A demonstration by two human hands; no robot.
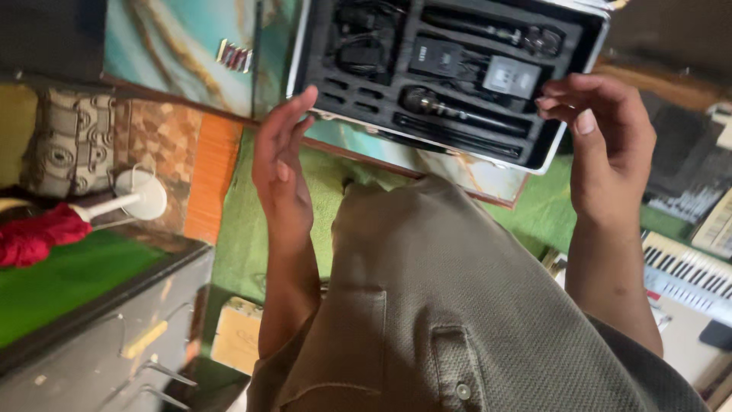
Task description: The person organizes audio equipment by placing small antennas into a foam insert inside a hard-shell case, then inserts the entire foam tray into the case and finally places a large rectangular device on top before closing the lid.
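An open metal case with black foam lining lies on a marbled teal tabletop. It holds a black microphone, a small black receiver box, a grey box and coiled cables. My left hand hovers by the case's near left edge, fingers apart, holding nothing. My right hand sits at the case's right edge, fingertips curled close to the rim; whether it grips the rim is unclear. My olive shirt fills the lower middle.
A green carpet lies below the table. A keyboard instrument sits at the right. At left are a red cloth, a white round lamp base, a grey drawer unit and a patterned cushion.
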